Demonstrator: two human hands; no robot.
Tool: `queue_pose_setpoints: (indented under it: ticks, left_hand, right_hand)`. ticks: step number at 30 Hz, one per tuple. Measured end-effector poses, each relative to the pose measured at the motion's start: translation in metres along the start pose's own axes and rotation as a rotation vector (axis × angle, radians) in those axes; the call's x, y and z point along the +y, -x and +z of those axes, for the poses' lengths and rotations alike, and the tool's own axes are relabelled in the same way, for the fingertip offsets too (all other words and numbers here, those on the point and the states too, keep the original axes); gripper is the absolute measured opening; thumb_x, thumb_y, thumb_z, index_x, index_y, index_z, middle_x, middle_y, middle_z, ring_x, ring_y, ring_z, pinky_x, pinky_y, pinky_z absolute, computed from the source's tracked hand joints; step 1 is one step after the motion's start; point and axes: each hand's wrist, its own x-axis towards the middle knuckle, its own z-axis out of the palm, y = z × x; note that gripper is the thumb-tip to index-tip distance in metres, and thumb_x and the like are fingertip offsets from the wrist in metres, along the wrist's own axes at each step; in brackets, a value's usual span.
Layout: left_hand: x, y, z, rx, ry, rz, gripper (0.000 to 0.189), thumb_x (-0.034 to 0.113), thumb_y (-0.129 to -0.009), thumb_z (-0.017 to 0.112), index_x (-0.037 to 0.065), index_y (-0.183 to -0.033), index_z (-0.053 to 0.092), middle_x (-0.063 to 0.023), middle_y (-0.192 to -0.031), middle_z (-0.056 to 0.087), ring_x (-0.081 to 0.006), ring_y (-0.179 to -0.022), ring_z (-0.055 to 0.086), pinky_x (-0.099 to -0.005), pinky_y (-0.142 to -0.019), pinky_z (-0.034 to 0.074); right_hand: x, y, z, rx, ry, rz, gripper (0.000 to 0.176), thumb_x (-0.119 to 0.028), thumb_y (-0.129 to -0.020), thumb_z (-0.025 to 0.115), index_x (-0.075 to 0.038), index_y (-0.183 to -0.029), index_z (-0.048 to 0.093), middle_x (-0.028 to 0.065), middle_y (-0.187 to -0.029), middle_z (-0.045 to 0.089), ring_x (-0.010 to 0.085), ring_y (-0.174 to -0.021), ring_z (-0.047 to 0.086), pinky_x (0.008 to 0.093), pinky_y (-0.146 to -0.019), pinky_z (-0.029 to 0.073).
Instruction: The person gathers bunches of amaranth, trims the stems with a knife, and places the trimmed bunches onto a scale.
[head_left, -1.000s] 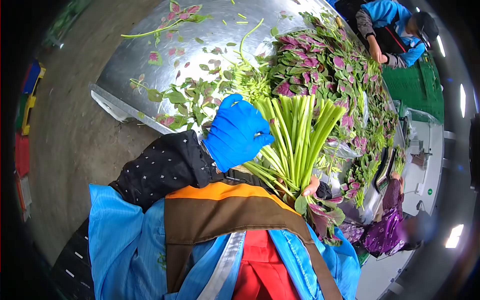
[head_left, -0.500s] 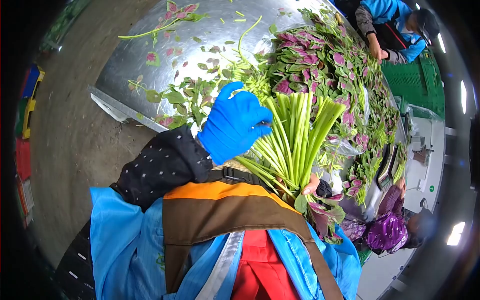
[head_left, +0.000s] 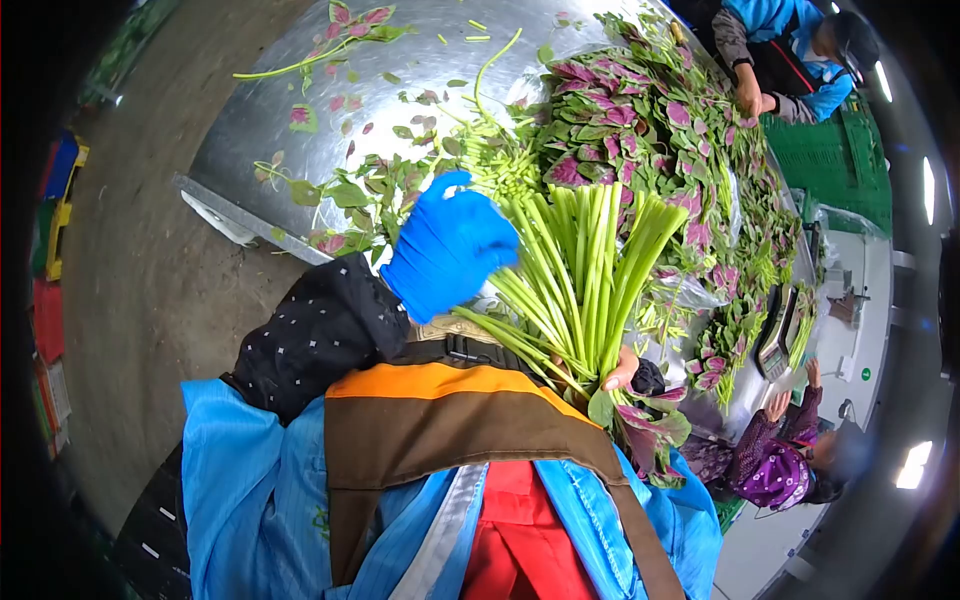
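My left hand (head_left: 447, 248), in a blue glove, hovers just left of the cut stem ends, its fingers curled inward and slightly blurred. I cannot tell what, if anything, is in them. A thick bunch of amaranth (head_left: 592, 275) is held against my front, pale green stems fanned upward and purple-green leaves hanging at the bottom. My bare right hand (head_left: 622, 368) is closed round this bunch low down, mostly hidden behind the stems. Beyond my left hand, trimmed stem pieces and loose leaves (head_left: 375, 190) lie scattered over the metal table (head_left: 260, 130).
A big heap of amaranth (head_left: 650, 120) covers the table's right part. A scale (head_left: 773, 345) stands at its right edge. One person (head_left: 775, 45) works at the far right beside a green crate (head_left: 830, 165); another person in purple (head_left: 775, 465) is at the near right.
My left hand has drawn left and slightly down, away from the stems, and its fingers have closed up. The right hand and bunch stay put. The person in purple has raised both hands.
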Motion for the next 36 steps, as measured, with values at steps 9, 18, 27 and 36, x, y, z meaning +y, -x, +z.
queue_pose_setpoints:
  ticks: [9,18,27,36]
  left_hand:
    - [0.016,-0.068,-0.065,0.261,-0.233,0.106,0.060,0.018,-0.063,0.079,0.014,-0.119,0.059,-0.0106,-0.125,0.051,-0.0335,-0.115,0.045,-0.0422,-0.096,0.038]
    - [0.076,-0.107,0.015,-1.382,0.440,0.382,0.075,0.035,-0.062,0.083,0.008,-0.124,0.052,-0.0125,-0.118,0.058,-0.0262,-0.111,0.051,-0.0400,-0.097,0.037]
    - [0.021,-0.040,0.016,-1.671,0.721,0.001,0.081,0.024,-0.063,0.086,0.005,-0.130,0.045,-0.0112,-0.123,0.057,-0.0168,-0.111,0.052,-0.0315,-0.096,0.040]
    - [-0.007,0.054,0.016,-0.863,1.148,-0.376,0.073,0.012,-0.059,0.087,0.001,-0.122,0.053,-0.0085,-0.114,0.062,-0.0126,-0.102,0.054,-0.0327,-0.088,0.046]
  right_hand:
    - [-0.008,0.000,0.000,-0.026,0.010,0.012,0.075,-0.020,-0.071,0.076,0.002,-0.133,0.039,0.0091,-0.129,0.049,0.0160,-0.115,0.045,0.0296,-0.098,0.034]
    - [-0.020,-0.006,0.006,-0.045,0.040,0.055,0.075,-0.020,-0.071,0.076,0.002,-0.133,0.039,0.0091,-0.130,0.049,0.0159,-0.116,0.044,0.0294,-0.098,0.034]
    - [-0.036,-0.024,-0.003,-0.130,0.162,0.137,0.058,-0.021,-0.076,0.073,0.007,-0.121,0.049,0.0101,-0.110,0.060,0.0156,-0.097,0.053,0.0290,-0.085,0.042]
    - [-0.194,-0.020,0.030,0.344,1.336,0.164,0.073,-0.053,-0.070,0.074,0.001,-0.116,0.054,0.0167,-0.096,0.063,0.0246,-0.085,0.062,0.0344,-0.078,0.049]
